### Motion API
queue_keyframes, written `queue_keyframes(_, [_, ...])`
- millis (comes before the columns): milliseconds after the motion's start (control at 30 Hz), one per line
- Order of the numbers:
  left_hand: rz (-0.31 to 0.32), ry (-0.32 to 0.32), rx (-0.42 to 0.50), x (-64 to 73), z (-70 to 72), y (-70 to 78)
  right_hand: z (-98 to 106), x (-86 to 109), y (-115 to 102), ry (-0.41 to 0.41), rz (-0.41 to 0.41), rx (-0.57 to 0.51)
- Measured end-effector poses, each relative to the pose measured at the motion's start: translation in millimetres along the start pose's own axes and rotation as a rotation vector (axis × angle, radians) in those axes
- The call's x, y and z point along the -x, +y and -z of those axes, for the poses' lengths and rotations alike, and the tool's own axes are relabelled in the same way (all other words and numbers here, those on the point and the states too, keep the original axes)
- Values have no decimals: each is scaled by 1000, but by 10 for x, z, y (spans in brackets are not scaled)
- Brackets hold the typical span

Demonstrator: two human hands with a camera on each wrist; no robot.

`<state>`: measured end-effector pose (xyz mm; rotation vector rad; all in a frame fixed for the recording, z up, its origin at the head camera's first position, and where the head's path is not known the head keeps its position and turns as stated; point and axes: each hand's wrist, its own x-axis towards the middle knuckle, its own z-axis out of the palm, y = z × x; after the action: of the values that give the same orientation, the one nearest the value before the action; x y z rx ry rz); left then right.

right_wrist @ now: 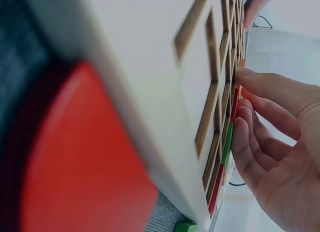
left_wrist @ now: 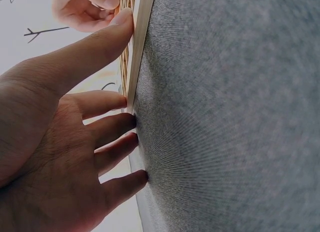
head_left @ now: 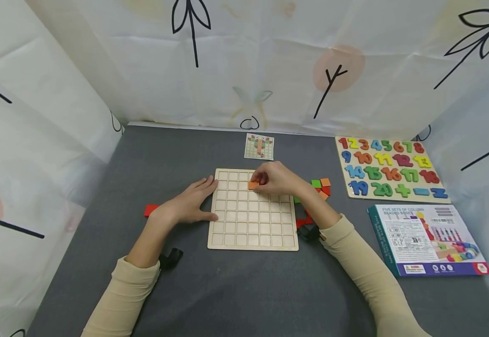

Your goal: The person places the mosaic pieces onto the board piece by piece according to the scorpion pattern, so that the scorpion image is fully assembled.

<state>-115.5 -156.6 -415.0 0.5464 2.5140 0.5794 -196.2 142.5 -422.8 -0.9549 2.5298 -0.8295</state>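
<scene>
A square wooden grid board (head_left: pixel 241 239) lies on the dark table. My left hand (head_left: pixel 189 201) rests along its left edge, thumb and fingertips touching the side, fingers spread. Over the upper part of the grid, my right hand (head_left: pixel 277 179) pinches an orange square tile (head_left: pixel 253 186) between thumb and fingers. In the right wrist view, a red tile, a green tile (right_wrist: pixel 227 143) and another red tile (right_wrist: pixel 216 189) sit in the board beside that hand; the hand hides them in the head view. A small picture card (head_left: pixel 259 146) lies behind the board.
Loose orange, green and red tiles (head_left: pixel 325 183) lie right of the board, partly under the right forearm. Beside the left wrist is a red piece (head_left: pixel 151 210). A number puzzle board (head_left: pixel 388 171) and a toy box (head_left: pixel 432 239) stand at the right. White sheets surround the table.
</scene>
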Motion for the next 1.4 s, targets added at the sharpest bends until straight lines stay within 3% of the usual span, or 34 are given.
queue_keyframes(367, [-1, -4, 5, -4, 8, -9, 36, 36, -72, -4, -15, 19])
queue_keyframes(633, [-10, 3, 9, -12, -4, -12, 72, 138, -72, 24, -48, -43])
queue_keyframes(1000, [-4, -8, 4, -22, -18, -14, 218, 565, 81, 126, -69, -83])
queue_keyframes(1400, [-14, -6, 9, -17, -24, -27, 473, 1074, 471, 229, -208, -101])
